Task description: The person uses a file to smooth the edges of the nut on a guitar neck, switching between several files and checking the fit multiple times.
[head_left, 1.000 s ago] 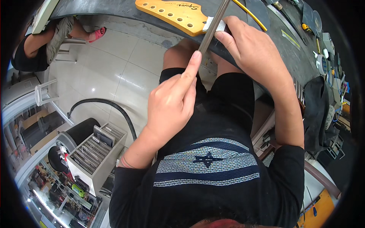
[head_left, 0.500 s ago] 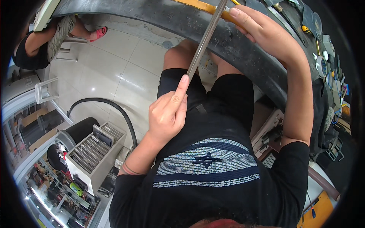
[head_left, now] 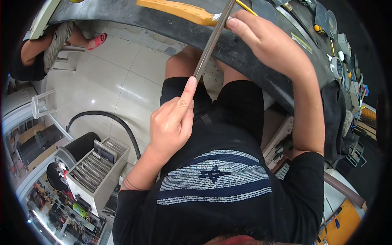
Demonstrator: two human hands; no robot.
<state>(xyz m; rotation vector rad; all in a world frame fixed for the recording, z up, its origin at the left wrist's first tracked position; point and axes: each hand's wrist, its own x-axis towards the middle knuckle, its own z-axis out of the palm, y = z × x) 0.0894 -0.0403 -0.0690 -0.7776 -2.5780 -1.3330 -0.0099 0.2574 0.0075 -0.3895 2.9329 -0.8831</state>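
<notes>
My left hand (head_left: 172, 122) is closed round the lower end of a long grey metal file (head_left: 208, 53), its index finger stretched along the shaft. The file slants up and away over the bench edge. Its far part crosses the pale, whitish end of an orange-yellow bar (head_left: 179, 11), which has small dents along it. My right hand (head_left: 261, 38) lies at the bench edge beside that end, thumb and fingers bent together. What those fingers grip is hidden by the hand and the file.
The dark curved bench (head_left: 163, 30) runs across the top, with several tools and a yellow-black tape measure (head_left: 318, 28) at right. Another person's leg (head_left: 77, 36) shows at upper left. A drawer box of thin plates (head_left: 94, 167) and a black hose (head_left: 110, 113) lie at left.
The whole view has shifted a little. My right hand and the orange-yellow bar have moved left, and more of the bar shows. My left hand still holds the file at a similar slant.
</notes>
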